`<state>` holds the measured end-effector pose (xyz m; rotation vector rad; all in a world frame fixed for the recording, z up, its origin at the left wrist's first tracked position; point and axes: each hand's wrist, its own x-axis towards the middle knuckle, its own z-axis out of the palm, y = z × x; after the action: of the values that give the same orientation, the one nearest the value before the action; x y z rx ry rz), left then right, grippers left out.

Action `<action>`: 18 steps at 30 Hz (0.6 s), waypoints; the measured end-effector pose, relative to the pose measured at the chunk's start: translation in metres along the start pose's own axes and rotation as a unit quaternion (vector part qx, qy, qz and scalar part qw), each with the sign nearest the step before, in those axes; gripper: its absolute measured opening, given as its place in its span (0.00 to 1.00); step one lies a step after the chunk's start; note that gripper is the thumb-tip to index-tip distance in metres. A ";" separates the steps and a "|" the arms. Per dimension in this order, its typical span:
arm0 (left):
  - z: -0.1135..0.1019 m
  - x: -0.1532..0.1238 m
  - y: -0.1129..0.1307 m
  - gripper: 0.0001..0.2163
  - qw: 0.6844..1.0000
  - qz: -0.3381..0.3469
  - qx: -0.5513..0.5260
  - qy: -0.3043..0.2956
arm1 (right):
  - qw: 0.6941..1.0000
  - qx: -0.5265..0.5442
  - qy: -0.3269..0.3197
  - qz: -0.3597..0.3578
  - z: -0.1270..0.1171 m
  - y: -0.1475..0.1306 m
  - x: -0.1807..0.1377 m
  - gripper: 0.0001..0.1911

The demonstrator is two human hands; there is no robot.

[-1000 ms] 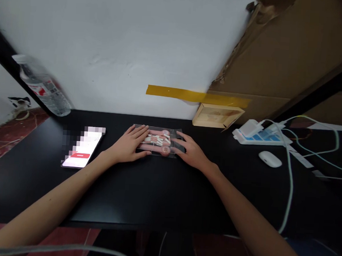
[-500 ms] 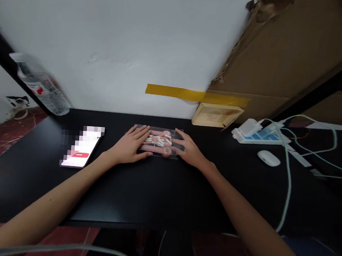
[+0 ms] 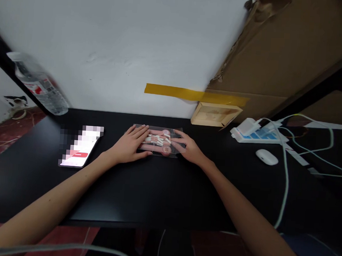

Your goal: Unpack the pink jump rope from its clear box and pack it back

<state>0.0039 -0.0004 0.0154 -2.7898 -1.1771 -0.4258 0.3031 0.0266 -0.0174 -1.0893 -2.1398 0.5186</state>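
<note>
packet [image 3: 160, 142] of clear plastic lies flat on the black desk [image 3: 155, 189], near the far edge and just short of the white wall [image 3: 121, 42]. its long axis runs left to right, in line with that edge. inside it you can see two pink pieces lying along the same axis, their round ends toward your right, and a loose heap of short white sticks pointing every which way.

your left hand [image 3: 130, 144] rests palm down on the left part of the packet, fingers straight and close together, thumb along the near edge; it grips nothing. your right hand [image 3: 190, 149] lies at the right end, fingers stretched out and a little spread, tips on the plastic, also uncurled and pinching nothing that shows.

to your left a phone [image 3: 80, 147] lies face up on the desk, well apart from the packet, and a plastic bottle [image 3: 37, 84] stands at the far left corner. a strip of yellow tape [image 3: 195, 94] crosses from the wall onto the cardboard [image 3: 281, 54]; a small wooden box [image 3: 215, 113] sits below it. further right are a power strip [image 3: 257, 133] with white cables and a small white oval case [image 3: 266, 157]
</note>
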 end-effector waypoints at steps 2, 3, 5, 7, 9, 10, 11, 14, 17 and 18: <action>0.000 0.000 0.000 0.36 1.000 0.000 0.001 0.001 | 1.000 0.014 0.009 0.006 0.001 -0.001 0.001 0.12; 0.000 0.000 0.001 0.36 1.000 0.000 0.001 0.002 | 1.000 0.018 0.015 0.009 0.002 -0.001 0.001 0.12; 0.001 0.000 0.001 0.36 1.000 -0.001 0.003 0.004 | 0.999 0.025 0.026 0.017 0.003 -0.003 0.001 0.11; 0.001 0.000 0.002 0.36 1.000 -0.003 0.006 0.006 | 0.999 0.028 0.035 0.030 0.005 -0.004 0.001 0.11; 0.002 0.000 0.002 0.36 1.000 -0.005 0.009 0.006 | 0.998 0.032 0.043 0.044 0.008 -0.005 0.001 0.10; 0.002 0.000 0.002 0.36 1.000 -0.005 0.009 0.006 | 0.997 0.035 0.048 0.049 0.008 -0.005 0.001 0.10; 0.003 0.000 0.002 0.36 1.000 -0.006 0.009 0.006 | 0.997 0.036 0.054 0.052 0.009 -0.006 0.001 0.09; 0.003 0.000 0.002 0.36 1.000 -0.010 0.006 0.006 | 0.995 0.037 0.072 0.057 0.012 -0.008 0.002 0.08; 0.001 0.001 0.002 0.36 1.000 -0.014 0.000 0.001 | 0.994 0.030 0.086 0.060 0.012 -0.011 0.002 0.07; 0.000 0.001 0.002 0.36 1.000 -0.015 -0.002 -0.002 | 0.994 0.025 0.089 0.057 0.012 -0.011 0.002 0.07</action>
<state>0.0059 -0.0011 0.0152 -2.7815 -1.2212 -0.4260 0.2873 0.0212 -0.0180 -1.1890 -1.9098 0.5058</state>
